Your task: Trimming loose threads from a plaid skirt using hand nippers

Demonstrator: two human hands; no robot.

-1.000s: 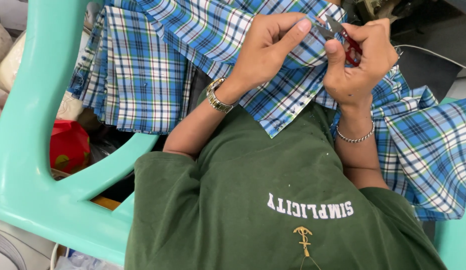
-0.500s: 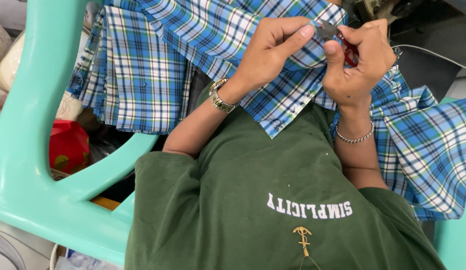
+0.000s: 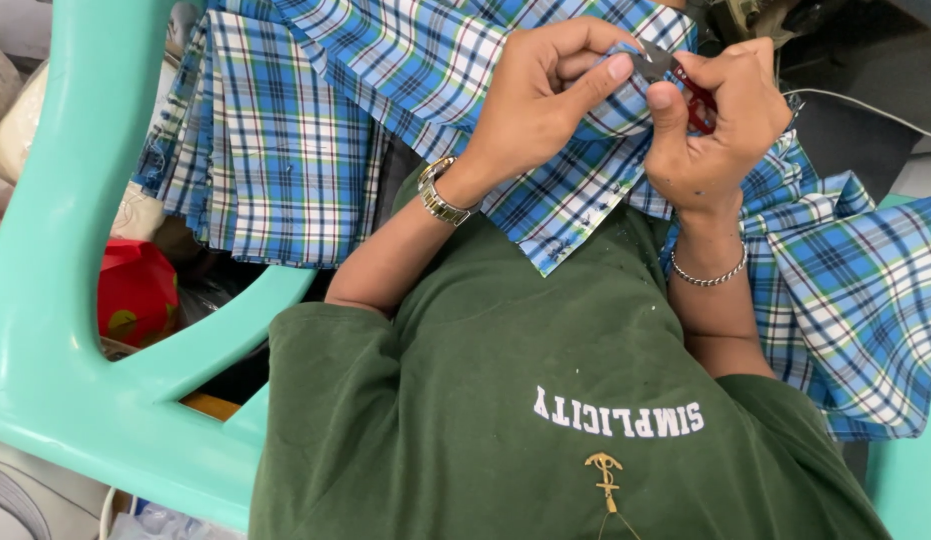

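Left hand (image 3: 546,95) pinches blue plaid cotton shirt (image 3: 406,60) taut; right hand (image 3: 721,125) grips small red-handled thread snips (image 3: 686,85) against it, apparently trimming.

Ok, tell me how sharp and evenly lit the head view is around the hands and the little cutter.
Head view: soft, even light, no glare; the plaid fabric is crisp. The left hand and right hand are sharp, with faint shadow beneath; the red-handled snips are small and mostly hidden.

Red-handled thread snips (image 3: 686,85) mostly buried in right hand (image 3: 716,130), plaid shirt (image 3: 386,90) cut by top edge, red container (image 3: 136,295) half behind chair arm (image 3: 66,300).
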